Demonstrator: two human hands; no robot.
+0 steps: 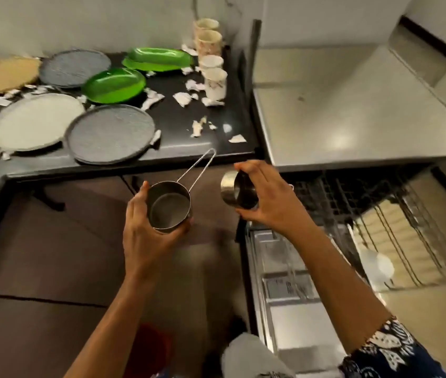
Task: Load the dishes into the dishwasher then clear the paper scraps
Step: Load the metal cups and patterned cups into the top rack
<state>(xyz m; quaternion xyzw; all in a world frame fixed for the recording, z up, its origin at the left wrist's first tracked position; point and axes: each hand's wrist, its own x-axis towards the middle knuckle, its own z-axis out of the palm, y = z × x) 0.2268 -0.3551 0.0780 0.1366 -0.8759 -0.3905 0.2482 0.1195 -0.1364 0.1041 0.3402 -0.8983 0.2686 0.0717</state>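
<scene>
My left hand (145, 236) grips a steel measuring cup (168, 210) with a long wire handle, held upright over the floor. My right hand (268, 197) pinches a smaller steel cup (237, 190), tilted on its side, just left of the open dishwasher rack (358, 203). On the dark counter (216, 143) lie two grey plates (110, 132), a white plate (35, 121), a tan plate (3, 75), green plates (114, 84) and a row of pale cups (215, 80). Torn paper scraps (182, 99) are strewn among them.
The dishwasher door (284, 290) is folded down at lower right, below a steel worktop (353, 110). A white object (376, 266) lies in the lower rack. Brown floor tiles (52, 255) spread at lower left. My knee shows at the bottom.
</scene>
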